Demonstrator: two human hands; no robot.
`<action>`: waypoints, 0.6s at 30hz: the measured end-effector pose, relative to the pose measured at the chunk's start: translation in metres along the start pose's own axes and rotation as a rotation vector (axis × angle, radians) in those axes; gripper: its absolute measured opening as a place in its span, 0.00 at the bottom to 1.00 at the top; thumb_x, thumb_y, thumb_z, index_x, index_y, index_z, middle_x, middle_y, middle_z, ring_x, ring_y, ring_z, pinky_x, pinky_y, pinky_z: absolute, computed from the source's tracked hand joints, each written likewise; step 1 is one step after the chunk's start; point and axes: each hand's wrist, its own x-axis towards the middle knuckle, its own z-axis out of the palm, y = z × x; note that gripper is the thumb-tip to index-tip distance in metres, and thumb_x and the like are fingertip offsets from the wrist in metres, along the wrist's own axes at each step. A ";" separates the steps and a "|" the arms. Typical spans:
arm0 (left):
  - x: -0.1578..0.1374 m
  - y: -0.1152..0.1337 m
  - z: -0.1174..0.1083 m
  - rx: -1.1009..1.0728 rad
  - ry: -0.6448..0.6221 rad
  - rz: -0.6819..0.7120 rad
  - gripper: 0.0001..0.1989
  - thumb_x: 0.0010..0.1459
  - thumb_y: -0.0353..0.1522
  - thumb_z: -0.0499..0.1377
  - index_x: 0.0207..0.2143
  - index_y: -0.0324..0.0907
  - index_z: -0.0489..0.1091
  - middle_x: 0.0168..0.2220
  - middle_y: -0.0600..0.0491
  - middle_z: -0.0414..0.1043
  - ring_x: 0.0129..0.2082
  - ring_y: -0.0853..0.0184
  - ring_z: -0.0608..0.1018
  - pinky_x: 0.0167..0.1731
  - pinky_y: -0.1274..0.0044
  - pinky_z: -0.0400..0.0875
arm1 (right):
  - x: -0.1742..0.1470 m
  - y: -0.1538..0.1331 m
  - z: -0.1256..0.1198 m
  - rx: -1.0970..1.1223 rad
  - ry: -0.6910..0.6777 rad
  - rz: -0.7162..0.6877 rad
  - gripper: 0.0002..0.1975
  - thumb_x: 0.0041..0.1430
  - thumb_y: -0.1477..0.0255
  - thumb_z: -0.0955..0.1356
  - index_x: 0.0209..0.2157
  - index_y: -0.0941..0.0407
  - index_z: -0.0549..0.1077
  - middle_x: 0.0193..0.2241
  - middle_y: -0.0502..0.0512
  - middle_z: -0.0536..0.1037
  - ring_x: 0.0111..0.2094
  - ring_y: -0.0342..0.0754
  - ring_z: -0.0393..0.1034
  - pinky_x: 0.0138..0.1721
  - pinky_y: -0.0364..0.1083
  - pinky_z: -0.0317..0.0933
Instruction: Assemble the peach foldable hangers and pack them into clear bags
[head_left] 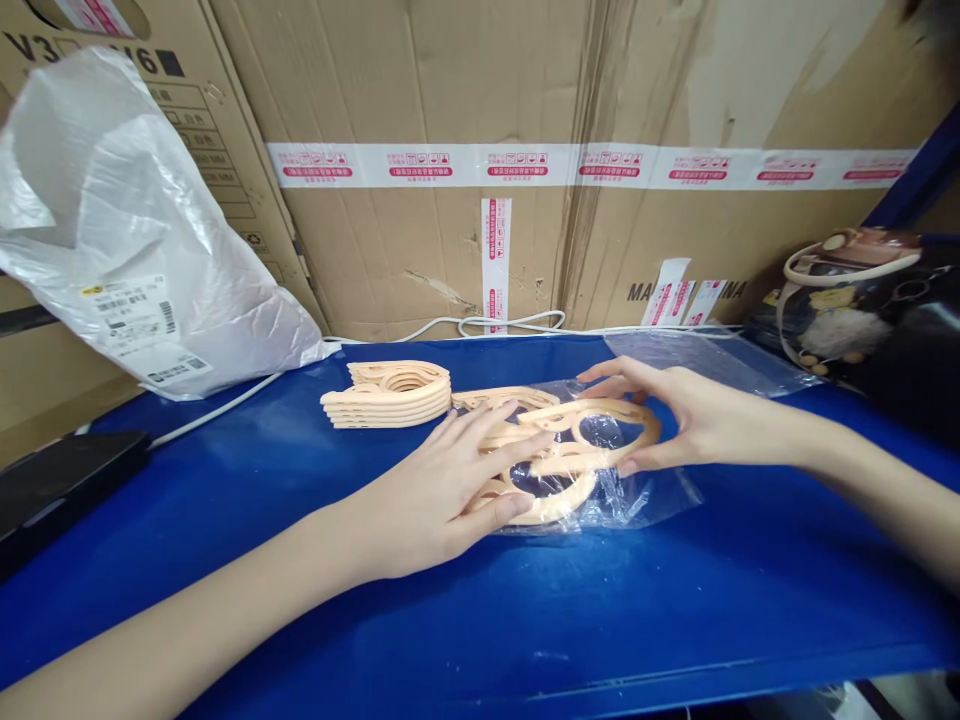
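Peach-coloured plastic folding hangers, folded into loops, lie with a clear plastic bag [652, 505] in the middle of the blue table. My left hand [450, 485] rests over their left part, fingers spread, and hides some of them. At the right, my right hand [682, 410] has its thumb and fingers around the looped end of the upper folding hanger [645, 432]. Below it a second folding hanger [574, 500] shows its loop. Whether each hanger is inside the bag or on top of it, I cannot tell. Left of these, a neat stack of similar hangers [390, 400] sits on the table.
Large cardboard boxes [420, 250] stand behind the blue table [450, 630]. A white plastic mailing bag [150, 230] leans at the left, above a dark device [67, 490]. A white cable [217, 415] runs along the back. Another clear bag [712, 355] and a decorated pouch [840, 310] are at the right.
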 end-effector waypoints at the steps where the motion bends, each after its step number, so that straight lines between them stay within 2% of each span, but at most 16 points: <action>1: 0.001 -0.001 0.001 0.005 0.011 0.021 0.24 0.67 0.43 0.46 0.64 0.56 0.51 0.68 0.53 0.43 0.67 0.54 0.48 0.62 0.54 0.47 | 0.002 -0.002 0.006 -0.012 -0.002 -0.020 0.37 0.49 0.58 0.73 0.58 0.48 0.59 0.54 0.55 0.72 0.50 0.59 0.71 0.48 0.54 0.67; 5: 0.004 -0.003 0.003 0.039 0.090 0.150 0.23 0.67 0.39 0.49 0.63 0.53 0.55 0.68 0.54 0.45 0.67 0.58 0.47 0.63 0.58 0.46 | 0.004 -0.001 0.012 -0.117 0.045 -0.042 0.39 0.50 0.54 0.71 0.61 0.48 0.57 0.54 0.55 0.72 0.50 0.58 0.70 0.48 0.55 0.65; 7: 0.005 -0.003 0.005 0.054 0.115 0.183 0.22 0.66 0.37 0.50 0.62 0.50 0.57 0.66 0.52 0.51 0.66 0.60 0.51 0.63 0.59 0.45 | 0.002 0.005 0.004 -0.176 0.075 -0.039 0.42 0.47 0.54 0.72 0.62 0.48 0.57 0.51 0.55 0.75 0.49 0.59 0.70 0.48 0.56 0.64; 10: 0.005 -0.002 0.006 0.064 0.120 0.193 0.22 0.66 0.36 0.50 0.62 0.47 0.57 0.63 0.51 0.59 0.64 0.62 0.57 0.64 0.60 0.44 | -0.001 0.012 -0.007 -0.166 0.039 -0.039 0.42 0.46 0.56 0.74 0.61 0.49 0.58 0.45 0.55 0.77 0.47 0.58 0.71 0.48 0.55 0.63; 13: 0.004 0.000 0.008 0.069 0.089 0.201 0.24 0.66 0.36 0.50 0.63 0.46 0.54 0.64 0.51 0.58 0.65 0.63 0.56 0.65 0.61 0.42 | 0.002 0.011 -0.003 -0.102 0.012 -0.054 0.39 0.49 0.58 0.73 0.61 0.49 0.59 0.43 0.54 0.78 0.46 0.55 0.72 0.48 0.52 0.63; 18: 0.003 0.000 0.009 0.061 0.065 0.197 0.23 0.68 0.37 0.48 0.64 0.47 0.53 0.65 0.53 0.55 0.66 0.63 0.55 0.65 0.61 0.42 | 0.010 0.003 0.015 -0.020 0.061 -0.108 0.34 0.53 0.58 0.71 0.59 0.49 0.60 0.46 0.53 0.77 0.48 0.53 0.71 0.49 0.51 0.62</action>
